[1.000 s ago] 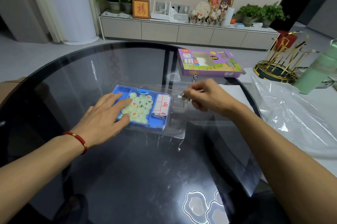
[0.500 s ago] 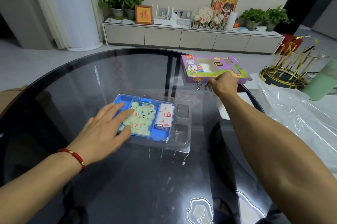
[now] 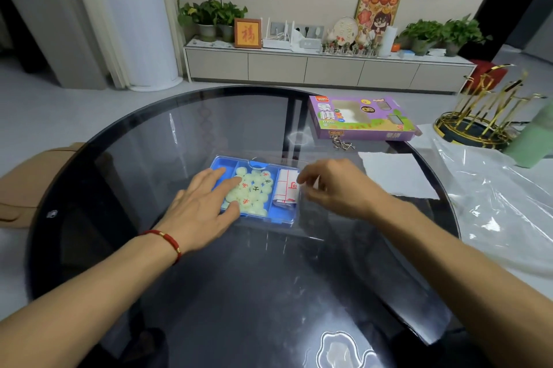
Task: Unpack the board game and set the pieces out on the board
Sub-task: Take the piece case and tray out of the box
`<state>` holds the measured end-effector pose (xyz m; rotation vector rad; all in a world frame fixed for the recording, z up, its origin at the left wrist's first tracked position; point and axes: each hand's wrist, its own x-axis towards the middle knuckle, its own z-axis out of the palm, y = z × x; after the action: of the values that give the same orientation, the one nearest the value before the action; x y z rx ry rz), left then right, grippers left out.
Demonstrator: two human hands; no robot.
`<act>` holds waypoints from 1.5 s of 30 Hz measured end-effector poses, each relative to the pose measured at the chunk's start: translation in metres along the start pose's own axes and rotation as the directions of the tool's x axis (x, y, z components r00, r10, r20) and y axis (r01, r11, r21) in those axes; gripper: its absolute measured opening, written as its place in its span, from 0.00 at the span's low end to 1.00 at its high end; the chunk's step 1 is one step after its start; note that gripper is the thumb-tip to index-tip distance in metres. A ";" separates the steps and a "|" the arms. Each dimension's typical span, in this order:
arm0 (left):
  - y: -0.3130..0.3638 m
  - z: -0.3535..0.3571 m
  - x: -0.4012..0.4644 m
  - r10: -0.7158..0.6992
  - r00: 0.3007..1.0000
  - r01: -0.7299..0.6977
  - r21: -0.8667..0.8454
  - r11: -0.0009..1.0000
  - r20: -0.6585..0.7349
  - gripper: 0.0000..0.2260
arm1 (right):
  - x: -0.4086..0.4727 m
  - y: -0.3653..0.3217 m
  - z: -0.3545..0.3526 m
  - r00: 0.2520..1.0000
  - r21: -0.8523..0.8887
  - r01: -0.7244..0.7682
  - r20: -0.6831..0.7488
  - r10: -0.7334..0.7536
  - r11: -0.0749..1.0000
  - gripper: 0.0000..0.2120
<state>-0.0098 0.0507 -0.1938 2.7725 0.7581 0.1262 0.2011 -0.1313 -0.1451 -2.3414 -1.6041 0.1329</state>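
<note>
A blue case [image 3: 223, 163] under a clear lid sits in a clear plastic tray [image 3: 311, 228] at the middle of the round glass table [image 3: 209, 293]. Inside lie several pale green round pieces [image 3: 256, 188] with red and black characters. A folded white board sheet [image 3: 287, 188] with red lines fills the right compartment. My left hand [image 3: 203, 206] lies flat on the lid with straight fingers over the pieces. My right hand [image 3: 332, 188] has curled fingers at the case's right edge, over the tray. Whether it pinches anything is hidden.
The purple game box [image 3: 359, 117] lies at the table's far right, with small metal ring pieces [image 3: 342, 144] just in front of it. A white paper [image 3: 395, 173], a crumpled clear plastic bag [image 3: 502, 203], a gold rack [image 3: 484, 116] and a green bottle [image 3: 535, 140] crowd the right side.
My right hand carried small metal pieces from the tray to the purple box, left them there and came back to the case's right edge. My left hand stayed on the lid.
</note>
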 end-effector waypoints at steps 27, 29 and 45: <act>-0.006 -0.014 0.000 -0.280 0.959 0.269 -0.158 0.950 -0.051 0.23 | 0.004 -0.041 0.039 0.979 0.004 -0.186 -0.086 0.185 0.983 0.19; -0.004 -0.015 -0.001 -0.292 0.955 0.281 -0.152 0.947 -0.055 0.24 | 0.010 -0.044 0.041 0.967 -0.045 -0.236 -0.108 0.230 0.971 0.19; 0.006 -0.015 -0.001 -0.427 0.884 0.431 -0.689 0.583 0.192 0.39 | 0.036 -0.046 0.025 0.854 0.698 -0.473 0.212 0.476 0.538 0.07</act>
<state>-0.0102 0.0491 -0.1776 1.7801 1.0780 0.2551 0.1671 -0.0782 -0.1522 -1.9989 -0.6214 0.7471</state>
